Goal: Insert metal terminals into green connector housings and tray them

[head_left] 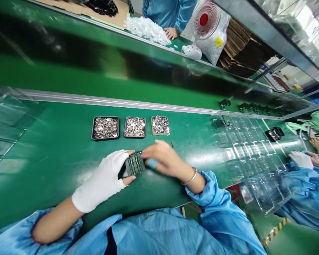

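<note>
My left hand [103, 179], in a white glove with bare fingertips, grips a dark green slotted part [136, 164] by its two sides, just above the green table. My right hand [162, 158] is bare, with a blue-green band on one finger, and its fingertips are at the right edge of the part. They are bent together and slightly blurred; whether they pinch something small is hidden. Beyond the hands stand three square trays of small silvery metal pieces: left [105, 128], middle [134, 127] and right [160, 125].
Clear plastic trays lie at the right [251, 141] and far left [7, 124]. A metal rail [117, 103] crosses behind the small trays. Across it are a fan [206, 21], white pieces [147, 30] and a person's hand [171, 33]. Another person's gloved hand [301, 159] is far right.
</note>
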### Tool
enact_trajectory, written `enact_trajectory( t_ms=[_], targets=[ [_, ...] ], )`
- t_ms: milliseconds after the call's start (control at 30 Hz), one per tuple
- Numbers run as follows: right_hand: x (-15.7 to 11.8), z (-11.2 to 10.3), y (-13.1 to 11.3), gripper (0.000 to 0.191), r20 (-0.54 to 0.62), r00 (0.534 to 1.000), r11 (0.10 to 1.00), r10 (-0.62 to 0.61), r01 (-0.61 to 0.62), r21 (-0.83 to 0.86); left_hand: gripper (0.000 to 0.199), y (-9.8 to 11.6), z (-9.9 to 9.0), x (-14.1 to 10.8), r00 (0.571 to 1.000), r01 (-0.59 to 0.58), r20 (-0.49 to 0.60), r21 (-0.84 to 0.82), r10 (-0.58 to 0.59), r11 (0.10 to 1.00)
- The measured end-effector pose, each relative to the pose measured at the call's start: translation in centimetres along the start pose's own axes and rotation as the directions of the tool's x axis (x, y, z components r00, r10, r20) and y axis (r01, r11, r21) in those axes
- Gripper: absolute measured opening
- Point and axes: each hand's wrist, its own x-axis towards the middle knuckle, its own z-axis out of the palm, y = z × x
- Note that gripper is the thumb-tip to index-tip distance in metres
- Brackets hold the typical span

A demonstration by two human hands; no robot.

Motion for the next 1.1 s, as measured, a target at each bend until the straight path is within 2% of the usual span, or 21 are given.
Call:
enact_trajectory(
  t_ms=[33, 67, 133, 200, 267, 333, 400, 467, 533, 633, 733, 900, 1033, 1100],
  targets=[
    [0.5, -0.6, 1.4, 0.024, -0.063, 0.988, 0.99, 0.142, -0.143, -0.012, 0.06, 0.1, 0.0, 0.0, 1.0, -0.004, 0.002, -0.003, 0.004, 1.0],
    [0.9, -1.2, 2.8, 0.026, -0.112, 0.957, 0.961, 0.269, -0.274, -0.037, 0.059, 0.2, -0.1, 0.0, 1.0, -0.008, 0.004, -0.009, 0.008, 1.0],
    [1.8, -1.9, 5.3, 0.029, -0.137, 0.899, 0.896, 0.415, -0.43, -0.109, 0.058, 0.4, -0.2, 0.0, 1.0, -0.005, 0.011, -0.029, 0.006, 1.0],
    [2.2, -2.0, 6.8, 0.027, -0.115, 0.877, 0.859, 0.467, -0.481, -0.177, 0.062, 0.5, -0.4, -0.2, 1.0, 0.007, 0.029, -0.058, -0.005, 0.998],
    [2.2, -1.9, 7.3, 0.021, -0.122, 0.867, 0.844, 0.483, -0.499, -0.197, 0.07, 0.4, -0.6, -0.3, 0.999, 0.019, 0.038, -0.094, -0.015, 0.995],
    [1.9, -1.7, 6.9, 0.016, -0.173, 0.853, 0.849, 0.492, -0.514, -0.119, 0.069, 0.2, -0.9, -0.2, 0.999, 0.037, -0.006, -0.127, -0.039, 0.991],
    [1.7, -1.5, 5.9, 0.011, -0.232, 0.829, 0.86, 0.508, -0.501, 0.094, 0.052, 0.1, -1.5, -0.1, 0.991, 0.079, -0.093, -0.144, -0.093, 0.986],
    [1.7, -1.3, 4.3, 0.007, -0.235, 0.82, 0.832, 0.522, -0.428, 0.354, 0.035, 0.2, -2.1, 0.2, 0.974, 0.129, -0.169, -0.145, -0.153, 0.981],
    [1.9, -1.0, 2.1, 0.005, -0.176, 0.864, 0.798, 0.471, -0.333, 0.502, 0.028, 0.5, -2.8, 0.3, 0.96, 0.159, -0.21, -0.134, -0.185, 0.978],
    [2.5, -0.8, -1.4, 0.009, -0.056, 0.967, 0.865, 0.249, -0.196, 0.462, 0.026, 1.3, -3.4, 0.4, 0.956, 0.151, -0.238, -0.112, -0.174, 0.982],
    [2.6, -0.6, -3.7, 0.025, 0.032, 0.998, 0.923, 0.056, -0.064, 0.379, 0.028, 2.0, -3.4, 0.4, 0.971, 0.099, -0.21, -0.089, -0.115, 0.991],
    [2.0, 0.3, -4.8, 0.023, 0.037, 0.995, 0.912, 0.093, -0.1, 0.397, 0.037, 2.6, -2.8, 0.2, 0.989, 0.022, -0.146, -0.052, -0.03, 0.998],
    [1.8, 0.7, -4.7, 0.019, 0.019, 0.993, 0.902, 0.119, -0.116, 0.415, 0.037, 2.7, -2.5, 0.1, 0.98, -0.023, -0.196, 0.011, 0.025, 1.0],
    [1.9, 0.7, -4.4, 0.015, -0.044, 0.989, 0.912, 0.144, -0.115, 0.393, 0.031, 2.6, -2.3, 0.2, 0.974, 0.004, -0.228, -0.017, -0.008, 1.0]
  ],
)
